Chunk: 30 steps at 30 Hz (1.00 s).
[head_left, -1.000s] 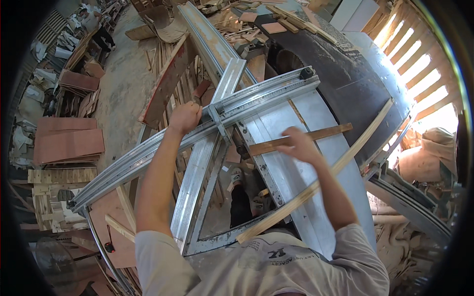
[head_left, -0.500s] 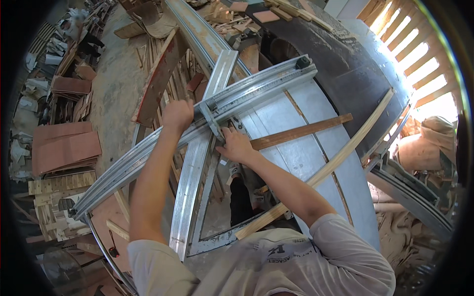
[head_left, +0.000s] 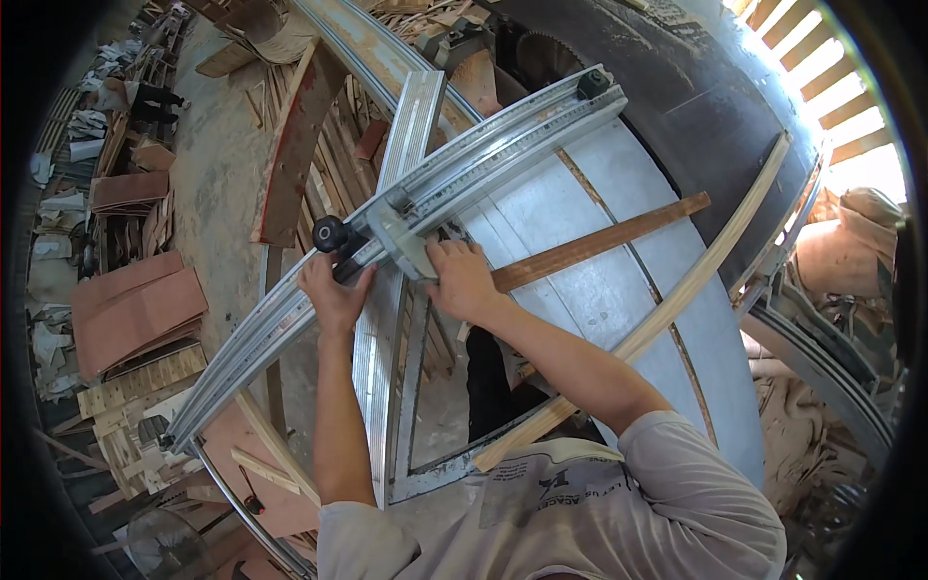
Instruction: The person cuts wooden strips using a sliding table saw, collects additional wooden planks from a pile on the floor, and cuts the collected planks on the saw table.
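Workshop floor (head_left: 215,208), right hand (head_left: 462,278) against metal stop (head_left: 404,246)

Opens onto a dusty, grey-brown floor (head_left: 217,188) running up the left side, beside heaped wooden strips (head_left: 333,188). Lets glaring white light (head_left: 868,179) through a slatted wooden wall (head_left: 851,110) at upper right. Holds reddish boards (head_left: 140,311) stacked at left, with pale timber (head_left: 135,387) just below. Has a brown, sack-like bundle (head_left: 843,244) at right, below that wall.
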Tool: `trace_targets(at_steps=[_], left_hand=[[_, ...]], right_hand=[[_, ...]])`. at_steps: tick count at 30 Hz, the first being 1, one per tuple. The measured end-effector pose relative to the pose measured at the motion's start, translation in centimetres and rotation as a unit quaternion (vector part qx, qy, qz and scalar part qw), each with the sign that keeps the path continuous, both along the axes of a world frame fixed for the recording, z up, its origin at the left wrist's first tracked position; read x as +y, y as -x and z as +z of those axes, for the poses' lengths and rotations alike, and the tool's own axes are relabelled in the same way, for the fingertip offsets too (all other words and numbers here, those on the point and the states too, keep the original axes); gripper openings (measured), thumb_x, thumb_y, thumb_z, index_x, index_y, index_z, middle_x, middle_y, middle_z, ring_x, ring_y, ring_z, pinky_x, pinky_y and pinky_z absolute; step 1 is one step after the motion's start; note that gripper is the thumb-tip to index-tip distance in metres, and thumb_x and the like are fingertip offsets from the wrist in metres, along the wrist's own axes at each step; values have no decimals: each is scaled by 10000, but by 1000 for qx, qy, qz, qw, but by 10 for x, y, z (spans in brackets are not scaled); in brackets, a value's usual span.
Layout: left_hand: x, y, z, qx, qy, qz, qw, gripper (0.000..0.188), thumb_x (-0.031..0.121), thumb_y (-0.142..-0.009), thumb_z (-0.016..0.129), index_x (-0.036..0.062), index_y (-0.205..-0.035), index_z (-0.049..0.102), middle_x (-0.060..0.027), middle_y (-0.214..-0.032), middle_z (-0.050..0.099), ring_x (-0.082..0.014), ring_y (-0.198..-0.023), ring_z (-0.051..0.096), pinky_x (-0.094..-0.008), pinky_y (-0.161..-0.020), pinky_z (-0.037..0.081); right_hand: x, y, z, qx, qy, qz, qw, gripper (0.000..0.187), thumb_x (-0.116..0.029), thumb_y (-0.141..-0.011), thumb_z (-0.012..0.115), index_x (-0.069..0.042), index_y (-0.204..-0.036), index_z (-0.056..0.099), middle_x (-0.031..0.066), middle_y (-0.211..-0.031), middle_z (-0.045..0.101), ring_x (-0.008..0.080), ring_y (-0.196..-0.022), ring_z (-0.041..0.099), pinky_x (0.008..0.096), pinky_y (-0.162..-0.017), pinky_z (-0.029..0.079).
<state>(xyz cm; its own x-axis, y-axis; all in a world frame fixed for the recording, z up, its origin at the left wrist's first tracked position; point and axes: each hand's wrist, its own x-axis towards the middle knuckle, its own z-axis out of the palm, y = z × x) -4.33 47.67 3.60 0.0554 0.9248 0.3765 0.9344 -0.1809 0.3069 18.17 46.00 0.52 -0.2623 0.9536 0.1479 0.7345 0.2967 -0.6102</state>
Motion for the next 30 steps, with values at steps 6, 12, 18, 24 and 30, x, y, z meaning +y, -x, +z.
trace_targets(at_steps=[6,12,18,24,30], left_hand=[[18,-34,-11,-40,3,-18,999,522,213,-603,877,47,-1014,602,-81,-978,610,-271,-963,542,-395,-925,334],[21,-43,-25,-60,-27,-34,997,527,184,-604,874,56,-1037,602,-88,-1066,629,-265,-1004,556,-389,-913,347],[23,-44,-26,-46,-26,-47,997,523,168,-612,869,53,-1054,615,-89,-1087,635,-264,-1001,561,-383,-900,360],[23,-42,-27,-47,-37,-53,997,530,171,-613,868,53,-1065,617,-93,-1094,637,-271,-1007,562,-390,-905,370],[22,-43,-26,-55,-31,-46,997,539,169,-617,865,58,-1077,607,-92,-1071,635,-276,-994,565,-392,-903,374]], right_hand=[[10,-34,-10,63,-7,-46,997,519,-123,-696,683,3,-1175,524,180,-1094,589,355,-1036,550,465,-885,402],[16,-50,-7,145,56,-53,986,603,-78,-686,739,16,-1238,516,214,-1173,574,399,-1086,539,444,-919,441],[16,-54,-9,151,35,-69,985,580,-46,-690,719,21,-1230,519,226,-1174,569,409,-1059,554,440,-894,469],[16,-52,-3,156,44,-64,985,540,-42,-693,659,17,-1209,512,206,-1107,575,380,-1041,547,456,-888,434],[18,-54,-1,135,20,-52,989,636,-58,-685,740,5,-1271,502,196,-1198,559,371,-1114,532,438,-934,438]])
